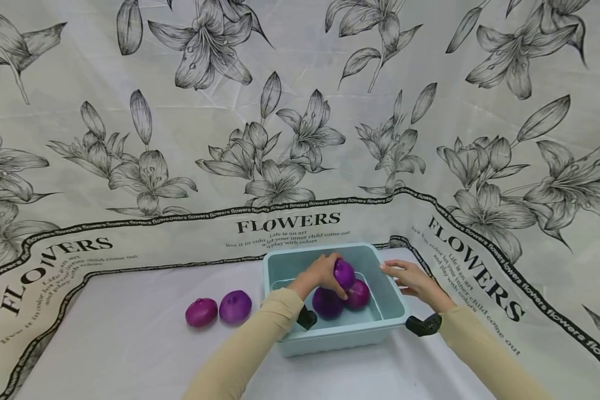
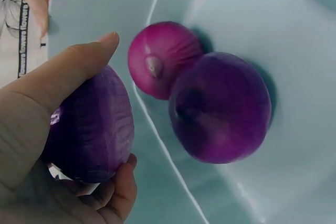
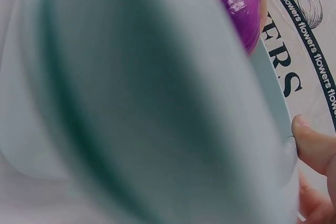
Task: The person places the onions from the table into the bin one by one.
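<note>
My left hand (image 1: 325, 273) grips a purple onion (image 1: 344, 274) over the light blue plastic basin (image 1: 300, 349). In the left wrist view the thumb lies along one side of that onion (image 2: 100, 124) and the fingers curl round the other. Two more onions lie together on the basin floor, a dark purple one (image 2: 220, 108) and a pinker one (image 2: 164, 59). At the basin's right side, my right hand (image 1: 414, 279) is by the rim with its fingers extended. Its thumb (image 3: 310, 142) appears to touch the rim in the right wrist view, where the basin wall blocks much of the scene.
Left of the basin, a reddish-purple onion (image 1: 201, 313) and a purple onion (image 1: 235, 307) lie side by side on the white tabletop (image 1: 130, 355). A flower-printed cloth (image 1: 280, 139) hangs behind and along both sides.
</note>
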`<state>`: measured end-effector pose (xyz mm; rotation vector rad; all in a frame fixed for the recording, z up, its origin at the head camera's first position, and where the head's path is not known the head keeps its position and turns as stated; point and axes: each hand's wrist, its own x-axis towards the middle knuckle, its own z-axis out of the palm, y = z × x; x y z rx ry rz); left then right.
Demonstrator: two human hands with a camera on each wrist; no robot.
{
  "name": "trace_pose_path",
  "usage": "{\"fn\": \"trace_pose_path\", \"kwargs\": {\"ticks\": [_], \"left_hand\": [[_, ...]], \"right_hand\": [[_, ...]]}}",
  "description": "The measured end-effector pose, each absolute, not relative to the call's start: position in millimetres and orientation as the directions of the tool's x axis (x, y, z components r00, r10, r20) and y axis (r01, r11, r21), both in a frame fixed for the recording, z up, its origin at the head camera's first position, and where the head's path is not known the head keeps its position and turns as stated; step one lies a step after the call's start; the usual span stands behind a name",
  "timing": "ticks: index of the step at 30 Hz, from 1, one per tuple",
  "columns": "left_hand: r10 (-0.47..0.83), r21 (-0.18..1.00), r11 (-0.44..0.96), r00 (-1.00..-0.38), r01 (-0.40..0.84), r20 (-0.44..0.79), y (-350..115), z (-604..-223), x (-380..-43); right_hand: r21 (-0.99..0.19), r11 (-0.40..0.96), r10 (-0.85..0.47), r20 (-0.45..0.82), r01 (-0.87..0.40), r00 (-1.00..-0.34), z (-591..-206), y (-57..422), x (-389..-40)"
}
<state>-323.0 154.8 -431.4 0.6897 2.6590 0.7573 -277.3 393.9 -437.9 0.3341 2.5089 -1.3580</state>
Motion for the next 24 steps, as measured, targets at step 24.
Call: {"fn": "trace_pose_path", "kwargs": {"ticks": [24], "left_hand": [[0.417, 0.559, 0.797, -0.878, 0.229, -0.236, 160.9, -440.8, -322.1]], "right_hand": [[-0.792, 0.528, 0.092, -0.306, 0.307, -0.947, -438.0, 392.2, -276.3]]}}
